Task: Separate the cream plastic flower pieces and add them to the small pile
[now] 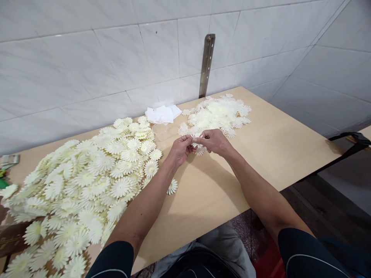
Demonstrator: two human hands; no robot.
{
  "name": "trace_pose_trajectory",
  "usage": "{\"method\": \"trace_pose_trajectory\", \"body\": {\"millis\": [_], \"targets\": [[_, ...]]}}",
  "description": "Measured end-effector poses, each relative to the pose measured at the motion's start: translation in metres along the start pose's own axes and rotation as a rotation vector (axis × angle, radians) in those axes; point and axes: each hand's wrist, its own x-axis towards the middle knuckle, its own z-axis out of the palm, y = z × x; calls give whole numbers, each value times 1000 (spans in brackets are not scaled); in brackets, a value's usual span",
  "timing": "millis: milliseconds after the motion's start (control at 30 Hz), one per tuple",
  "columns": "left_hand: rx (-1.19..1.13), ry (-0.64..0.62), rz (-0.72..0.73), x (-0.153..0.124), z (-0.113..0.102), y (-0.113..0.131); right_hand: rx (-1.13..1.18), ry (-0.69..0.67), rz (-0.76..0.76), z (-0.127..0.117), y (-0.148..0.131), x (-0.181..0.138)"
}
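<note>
My left hand (182, 150) and my right hand (213, 142) meet above the middle of the table, fingers pinched together. Between them are white flower-shaped petal pieces (199, 150), partly covered by the fingers. Both hands are closed on these pieces; how many there are I cannot tell. Just beyond the hands lies a pile of white petal pieces (217, 114). To the left spreads a much larger heap of cream-white petal pieces (95, 173), with yellowish centres. One loose petal piece (172, 187) rests near my left forearm.
White paper slips (163, 114) lie by the tiled wall, next to a clear thin ring-like item (160, 132). A metal bracket (206, 65) stands upright against the wall. The wooden table (278, 146) ends at the right near a black strap-like part (352, 139). A green object (3, 183) sits far left.
</note>
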Motion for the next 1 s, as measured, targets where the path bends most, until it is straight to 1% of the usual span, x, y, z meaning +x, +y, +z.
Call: {"method": "trace_pose_trajectory", "body": {"millis": [100, 200, 267, 333, 400, 467, 633, 733, 800, 867, 933, 1000], "targets": [[21, 64, 56, 2, -1, -2, 103, -52, -26, 2, 6, 3], [70, 199, 142, 5, -2, -7, 155, -118, -31, 10, 16, 9], [113, 267, 193, 6, -2, -10, 155, -79, -5, 17, 20, 11], [141, 287, 217, 6, -1, -11, 150, 10, 19, 22, 21, 12], [145, 276, 219, 4, 0, -11, 135, 81, 24, 22, 19, 12], [130, 255, 218, 3, 2, -10, 70, 116, 5, 19, 16, 10], [67, 181, 182, -2, 7, -6, -185, 175, -91, 11, 14, 8], [57, 131, 137, -3, 9, -5, -234, 194, -159, 12, 15, 8], [65, 100, 127, -4, 9, -5, -237, 195, -170, 13, 14, 8], [86, 72, 138, -3, 7, -4, -195, 155, -135, 13, 13, 8], [111, 58, 162, -2, 5, -5, -100, 64, -80, 12, 11, 7], [118, 76, 187, 0, 2, -6, -2, -44, -52, 9, 10, 6]]}}
